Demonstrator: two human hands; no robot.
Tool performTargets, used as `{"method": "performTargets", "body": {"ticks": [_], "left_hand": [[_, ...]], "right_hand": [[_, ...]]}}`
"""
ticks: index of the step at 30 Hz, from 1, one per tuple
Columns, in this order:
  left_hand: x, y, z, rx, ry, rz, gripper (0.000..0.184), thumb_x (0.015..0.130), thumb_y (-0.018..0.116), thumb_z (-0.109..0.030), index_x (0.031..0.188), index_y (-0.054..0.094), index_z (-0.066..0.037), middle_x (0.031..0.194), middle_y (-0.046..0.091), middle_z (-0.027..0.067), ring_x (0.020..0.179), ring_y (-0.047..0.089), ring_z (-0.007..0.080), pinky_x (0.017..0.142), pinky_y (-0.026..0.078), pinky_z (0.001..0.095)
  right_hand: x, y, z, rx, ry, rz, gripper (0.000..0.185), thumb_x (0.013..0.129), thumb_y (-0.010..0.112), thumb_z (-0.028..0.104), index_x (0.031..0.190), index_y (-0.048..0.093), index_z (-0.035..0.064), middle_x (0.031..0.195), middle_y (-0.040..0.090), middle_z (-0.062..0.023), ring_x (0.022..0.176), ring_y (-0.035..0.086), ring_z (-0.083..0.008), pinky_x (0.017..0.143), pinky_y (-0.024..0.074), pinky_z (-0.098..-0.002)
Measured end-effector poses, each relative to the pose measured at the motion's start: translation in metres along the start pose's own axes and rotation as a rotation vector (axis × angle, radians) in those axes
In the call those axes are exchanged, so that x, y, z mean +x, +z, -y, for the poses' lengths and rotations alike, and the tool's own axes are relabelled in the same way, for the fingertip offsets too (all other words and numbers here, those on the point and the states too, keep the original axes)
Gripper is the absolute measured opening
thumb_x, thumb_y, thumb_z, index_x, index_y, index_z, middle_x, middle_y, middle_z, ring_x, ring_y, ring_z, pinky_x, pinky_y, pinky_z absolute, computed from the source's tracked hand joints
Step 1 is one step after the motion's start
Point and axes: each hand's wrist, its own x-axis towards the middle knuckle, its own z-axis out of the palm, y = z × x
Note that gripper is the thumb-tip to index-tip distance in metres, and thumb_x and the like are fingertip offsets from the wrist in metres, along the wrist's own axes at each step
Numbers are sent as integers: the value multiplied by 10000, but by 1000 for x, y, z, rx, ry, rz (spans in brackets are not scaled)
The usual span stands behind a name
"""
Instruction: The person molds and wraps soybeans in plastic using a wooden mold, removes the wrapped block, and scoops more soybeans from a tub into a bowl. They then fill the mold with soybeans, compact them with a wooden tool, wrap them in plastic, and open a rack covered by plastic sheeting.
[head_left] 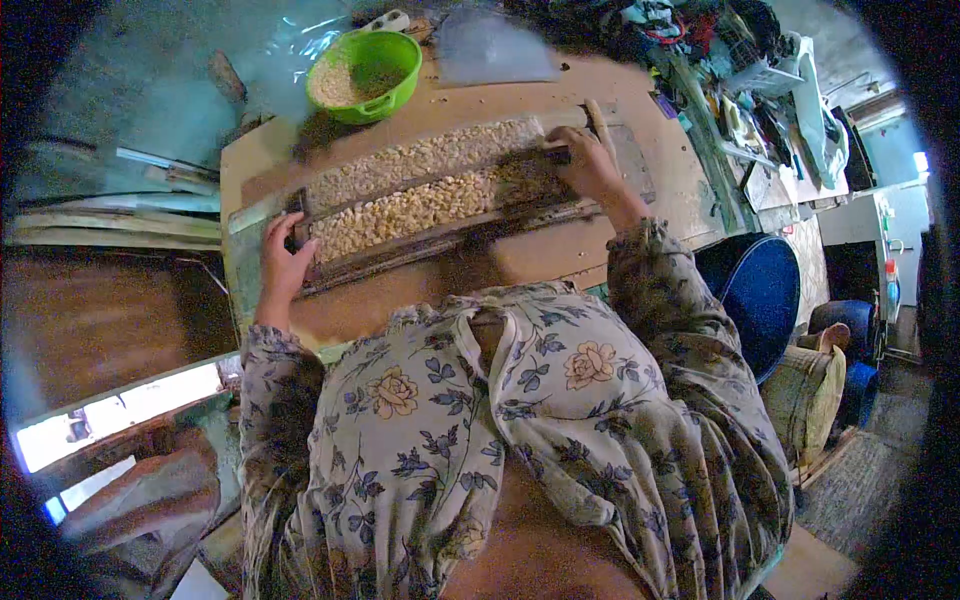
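A long wooden frame (420,258) lies slightly slanted on the table, split lengthwise by a dark bar. Pale, lumpy pieces like puffed grain or nuts (410,215) fill it in two long rows. My left hand (285,253) grips the frame's left end, thumb on the near side and fingers around a dark end piece. At the opposite end, my right hand (588,163) is closed over the frame's edge, its fingertips partly hidden. Just beyond that hand rests a light wooden stick (600,130).
Behind the frame stands a green plastic basin (405,85) part filled with pale pieces. A clear plastic sheet or bag (495,48) lies at the table's (560,260) far edge. Cluttered shelving (740,120) and a blue barrel (755,300) are to the right, wooden boards (120,225) left.
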Motion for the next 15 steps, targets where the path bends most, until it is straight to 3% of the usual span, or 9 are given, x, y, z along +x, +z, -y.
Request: {"method": "performTargets", "body": {"ticks": [2,5,8,10,14,15], "left_hand": [[5,-3,-1,-103,-63,69,479,648,660,-58,1105,522,-93,1022,549,93,981,496,225,846,396,311],[12,-6,2,-247,-131,182,552,647,656,-53,1170,484,-101,1080,544,102,1036,480,237,888,375,329],[15,1,16,-295,-131,224,583,644,653,-46,1193,464,-100,1093,547,93,1022,493,227,885,377,324],[14,0,16,-298,-127,221,596,641,652,-40,1201,456,-99,1087,553,86,1007,501,221,885,376,317],[20,-14,-16,-198,-95,164,531,630,645,-25,1137,499,-81,978,575,62,908,527,217,825,404,319],[20,-14,-18,-223,-123,152,499,625,645,-21,1105,518,-74,927,579,61,873,532,222,800,413,322]], "right_hand": [[8,0,-10,77,-20,110,448,601,641,71,1031,516,87,961,593,-95,908,560,-279,899,360,-364],[17,23,-41,645,52,153,491,591,655,86,1064,522,93,955,601,-66,883,577,-225,974,285,-364],[19,31,-49,1054,237,189,560,584,659,72,1122,505,85,905,609,-38,790,579,-196,962,294,-355],[15,0,-8,101,-160,104,478,650,587,72,1117,489,58,864,607,-123,781,571,-234,719,443,-323],[25,23,-43,63,-23,226,493,637,583,65,1121,492,71,885,607,-119,793,570,-228,731,443,-322],[30,53,-84,543,-26,238,517,632,579,51,1138,477,75,891,607,-118,793,570,-225,724,446,-322]]}}
